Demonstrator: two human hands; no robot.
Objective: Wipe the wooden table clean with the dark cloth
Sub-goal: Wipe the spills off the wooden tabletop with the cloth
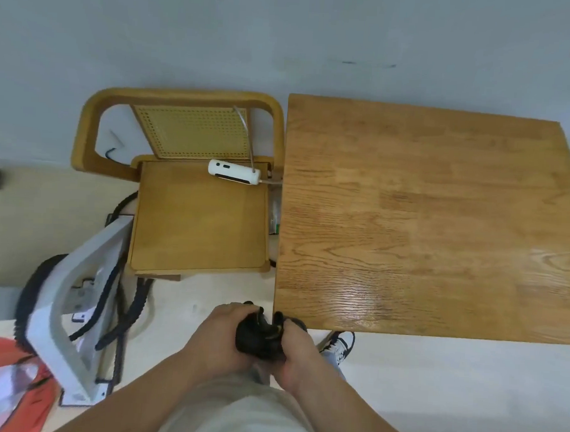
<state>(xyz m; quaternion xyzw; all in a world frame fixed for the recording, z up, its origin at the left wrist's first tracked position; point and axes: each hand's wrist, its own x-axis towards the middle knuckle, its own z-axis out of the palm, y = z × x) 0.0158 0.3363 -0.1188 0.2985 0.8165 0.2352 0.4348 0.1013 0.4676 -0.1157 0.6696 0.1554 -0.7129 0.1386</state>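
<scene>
So the dark cloth (259,337) is balled up between both hands, held in the air rather than on the table. The left hand (218,338) has its fingers curled over the top of the wad and the right hand (295,353) wraps it from the other side, so both are gripping it. The wooden table (424,205) starts just beyond and to the right of the right-hand fingertips, and from this angle its near corner sits right next to the cloth. My guess on handling: it's soft, light, floppy stuff that squashes into whatever shape you squeeze, so nothing fragile to worry about. For wiping I'd open it or fold it into a flat pad and press on the middle with a flat palm, since a tight ball only touches a small patch of wood. The tabletop looks glossy, so it should slide easily. Up past the left fingers there's a chair (198,218) with a white gadget (235,172) on the seat.
</scene>
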